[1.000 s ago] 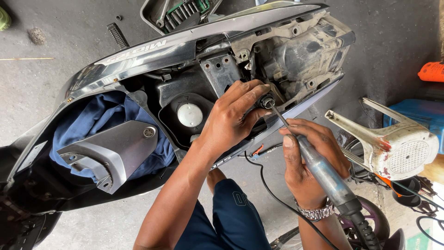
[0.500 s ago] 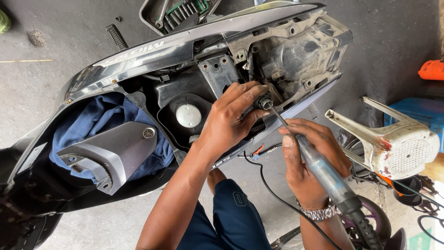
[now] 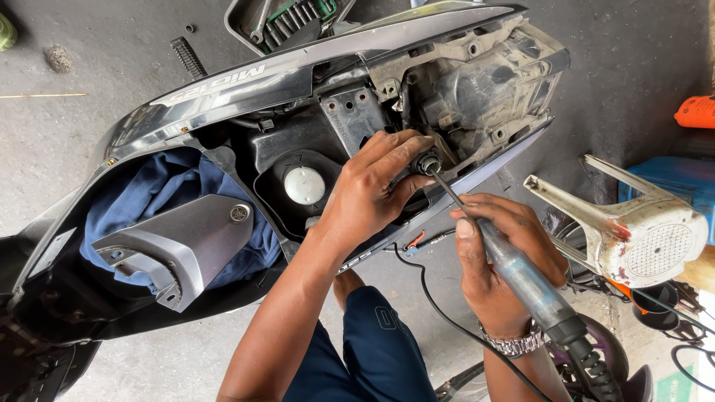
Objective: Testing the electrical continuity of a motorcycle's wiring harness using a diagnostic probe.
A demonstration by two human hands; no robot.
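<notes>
1. Pinching a small round socket (image 3: 427, 162) between thumb and fingers, the left hand (image 3: 369, 195) is closed on it at the rear of the scooter (image 3: 246, 82), just below the bare tail housing (image 3: 484, 82).
2. The right hand (image 3: 500, 260) is wrapped tight around a soldering iron (image 3: 521, 279); its thin tip touches the socket. The two hands are near each other but apart, joined only through tool and socket.
3. Done, judging from how things lie: the seat is off or up, the rear covers are stripped, and the socket sits pulled out of the housing, within reach.
4. In hand, by my reading: work on the socket's contacts. Whether a joint is finished cannot be told; the contact point is too small.
5. Left, as far as it shows: a loose black wire (image 3: 432, 298) hangs below the scooter's rear, the housing is open, and a grey panel (image 3: 179, 246) lies on a blue cloth (image 3: 171, 186) in the scooter's storage well, unfitted.
6. A tool tray (image 3: 290, 22) lies on the floor beyond the scooter; a white stool (image 3: 640, 231) stands beside its rear.
</notes>
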